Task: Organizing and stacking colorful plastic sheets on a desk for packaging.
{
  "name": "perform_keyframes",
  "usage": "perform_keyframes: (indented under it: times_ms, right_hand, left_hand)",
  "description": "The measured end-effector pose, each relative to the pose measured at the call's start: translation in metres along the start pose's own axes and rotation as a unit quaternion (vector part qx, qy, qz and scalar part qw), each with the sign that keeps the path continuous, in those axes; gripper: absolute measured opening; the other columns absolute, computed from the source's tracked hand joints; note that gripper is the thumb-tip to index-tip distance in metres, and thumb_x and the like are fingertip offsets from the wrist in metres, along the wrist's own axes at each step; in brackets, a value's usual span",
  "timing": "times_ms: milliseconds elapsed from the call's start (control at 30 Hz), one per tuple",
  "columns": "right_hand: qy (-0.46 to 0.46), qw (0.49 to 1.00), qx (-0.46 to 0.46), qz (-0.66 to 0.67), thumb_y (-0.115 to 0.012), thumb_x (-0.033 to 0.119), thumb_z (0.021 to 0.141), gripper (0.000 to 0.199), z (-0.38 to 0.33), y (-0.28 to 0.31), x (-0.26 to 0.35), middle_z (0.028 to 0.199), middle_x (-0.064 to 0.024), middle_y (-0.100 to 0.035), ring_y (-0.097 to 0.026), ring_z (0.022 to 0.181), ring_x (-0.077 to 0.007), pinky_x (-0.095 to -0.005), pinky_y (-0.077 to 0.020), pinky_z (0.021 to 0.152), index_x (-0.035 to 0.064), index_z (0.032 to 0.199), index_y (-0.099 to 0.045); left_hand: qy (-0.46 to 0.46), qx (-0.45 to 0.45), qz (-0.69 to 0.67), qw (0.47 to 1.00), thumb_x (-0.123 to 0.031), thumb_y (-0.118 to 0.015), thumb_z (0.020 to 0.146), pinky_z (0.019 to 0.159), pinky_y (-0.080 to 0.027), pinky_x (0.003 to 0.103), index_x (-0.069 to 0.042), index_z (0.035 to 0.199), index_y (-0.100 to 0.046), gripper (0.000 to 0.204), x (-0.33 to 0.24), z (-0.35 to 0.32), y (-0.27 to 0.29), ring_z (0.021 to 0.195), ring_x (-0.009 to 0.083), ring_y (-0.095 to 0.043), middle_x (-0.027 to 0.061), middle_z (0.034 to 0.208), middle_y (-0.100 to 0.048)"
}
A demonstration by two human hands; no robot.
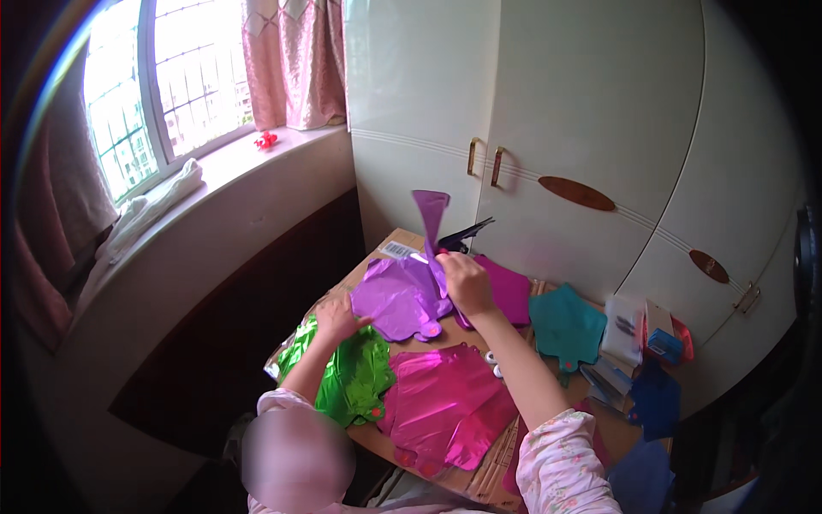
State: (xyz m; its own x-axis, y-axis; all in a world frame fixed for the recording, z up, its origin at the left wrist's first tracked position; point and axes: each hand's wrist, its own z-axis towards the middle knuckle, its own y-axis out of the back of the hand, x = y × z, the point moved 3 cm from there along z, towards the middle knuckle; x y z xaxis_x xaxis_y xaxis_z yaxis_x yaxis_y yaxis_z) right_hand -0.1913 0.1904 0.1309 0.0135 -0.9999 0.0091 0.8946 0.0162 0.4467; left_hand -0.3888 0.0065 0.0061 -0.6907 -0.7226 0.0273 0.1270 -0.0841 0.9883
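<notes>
My right hand (467,283) is closed on a purple foil sheet (431,214), which stands up in a narrow, folded strip above the fingers. It looks like an uninflated foil balloon. Just left of it, a lighter purple foil balloon (394,298) lies flat, with a round red-dotted tab at its near edge. My left hand (338,317) rests palm down with fingers out, between that balloon and a crumpled green foil balloon (355,381). Closer to me lies a shiny pink foil balloon (445,398). Dark scissors-like blades (467,233) show behind my right hand, partly hidden.
A cardboard-topped table (377,441) carries it all. On the right are a magenta sheet (505,291), a teal balloon (568,324), blue pieces (655,398) and a red box (681,338). White cabinet doors (591,103) stand behind; a window sill (227,167) runs along the left.
</notes>
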Motion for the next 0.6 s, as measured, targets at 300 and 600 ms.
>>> perform_keyframes:
  times_ms: [300, 600]
  right_hand:
    - [0.019, 0.999, 0.037, 0.026, -0.056, 0.008, 0.080, 0.011, -0.010, -0.034, 0.060, 0.080, -0.0082, -0.062, -0.064, 0.073, -0.0222, -0.0325, -0.0525, 0.062, 0.0049, 0.091, -0.060]
    - [0.145, 0.978, 0.080, 0.124, -0.056, 0.008, 0.079, 0.017, -0.039, -0.014, 0.108, 0.086, -0.0080, -0.062, -0.064, 0.077, -0.0226, -0.0341, -0.0528, 0.067, 0.0066, 0.096, -0.060]
  left_hand:
    - [-0.201, -0.008, -0.134, 0.970, -0.047, -0.053, 0.086, 0.104, -0.032, 0.045, -0.008, 0.127, -0.052, 0.057, -0.008, -0.076, 0.028, 0.129, 0.0304, -0.038, 0.0129, 0.137, -0.044]
    - [-0.196, 0.050, -0.077, 0.976, -0.050, -0.055, 0.082, 0.106, -0.029, 0.045, -0.010, 0.127, -0.052, 0.060, -0.026, -0.073, 0.025, 0.128, 0.0282, -0.040, 0.0116, 0.135, -0.047]
